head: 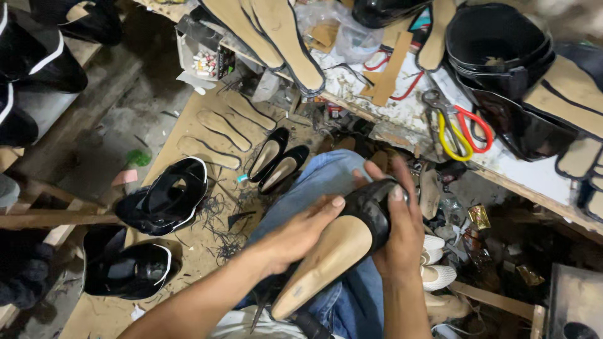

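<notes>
While the half-made shoe [339,248] rests sole-up across my lap on the blue denim knee [326,182], I have it pinned between both hands, which seems the reason it sits so steady at that slant. Its tan insole board faces the camera, heel end toward my body and toe end pointing away, where the glossy black upper is folded over the edge.

My left hand [298,235] lies along the near left side of the board, fingers mostly straight and only lightly curled, thumb stretched forward so its tip touches the black upper at the toe; I judge it is bracing more than gripping. My right hand [399,229] wraps the toe from the right, fingers curled round the black material and closed on it, apparently pressing the fold down against the board. The fingertips there are blurred, so I cannot tell exactly how they sit.

Just beyond my knee, a finished-looking pair of black flats [276,160] lies on the board floor among black trimmings. Farther left lie stacked black uppers [166,201]. On the bench above right lie scissors [455,129] with yellow and red handles, near more tan insoles [276,31].
</notes>
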Demonstrator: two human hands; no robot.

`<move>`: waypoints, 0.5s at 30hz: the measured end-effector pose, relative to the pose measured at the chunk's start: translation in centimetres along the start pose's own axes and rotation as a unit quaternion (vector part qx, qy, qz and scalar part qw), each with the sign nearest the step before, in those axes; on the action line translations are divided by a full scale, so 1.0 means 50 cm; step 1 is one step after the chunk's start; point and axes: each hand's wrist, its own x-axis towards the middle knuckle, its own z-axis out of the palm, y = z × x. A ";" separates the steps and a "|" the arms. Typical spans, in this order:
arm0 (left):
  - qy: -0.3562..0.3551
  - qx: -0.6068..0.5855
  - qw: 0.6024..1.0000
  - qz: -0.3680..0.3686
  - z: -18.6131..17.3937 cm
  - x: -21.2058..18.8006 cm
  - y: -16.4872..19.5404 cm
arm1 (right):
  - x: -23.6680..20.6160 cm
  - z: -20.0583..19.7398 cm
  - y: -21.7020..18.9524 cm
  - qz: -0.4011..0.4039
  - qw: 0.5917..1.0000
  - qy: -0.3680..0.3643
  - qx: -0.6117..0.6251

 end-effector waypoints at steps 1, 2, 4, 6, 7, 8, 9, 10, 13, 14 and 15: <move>-0.013 -0.005 1.000 0.023 -0.003 -0.007 -0.003 | 0.009 0.006 0.000 0.029 0.999 0.010 0.012; -0.027 -0.009 0.998 0.047 -0.013 -0.012 -0.004 | 0.020 0.011 0.001 0.056 0.998 0.019 0.024; -0.068 -0.022 0.993 0.091 -0.053 -0.022 -0.004 | 0.046 0.022 0.011 0.037 0.994 0.074 0.069; -0.121 -0.044 0.983 0.127 -0.122 -0.036 -0.007 | 0.073 0.030 0.029 0.032 0.987 0.111 0.115; -0.103 -0.019 0.986 0.128 -0.150 -0.042 -0.014 | 0.086 0.032 0.040 0.035 0.982 0.122 0.138; -0.085 0.007 0.988 0.131 -0.178 -0.044 -0.023 | 0.097 0.031 0.050 0.036 0.977 0.133 0.161; -0.068 0.037 0.988 0.136 -0.205 -0.044 -0.033 | 0.107 0.030 0.060 0.060 0.980 0.115 0.152; -0.012 -0.005 0.993 0.121 -0.229 -0.034 -0.040 | 0.113 0.027 0.069 0.084 0.982 0.095 0.143; 0.132 -0.160 0.977 0.055 -0.266 0.005 -0.070 | 0.113 0.015 0.094 0.104 0.991 0.058 0.054; 0.159 -0.223 0.961 0.034 -0.279 0.024 -0.074 | 0.112 0.011 0.102 0.094 0.994 0.048 0.015; 0.185 -0.285 0.940 0.015 -0.292 0.043 -0.078 | 0.113 0.007 0.112 0.086 0.995 0.042 0.023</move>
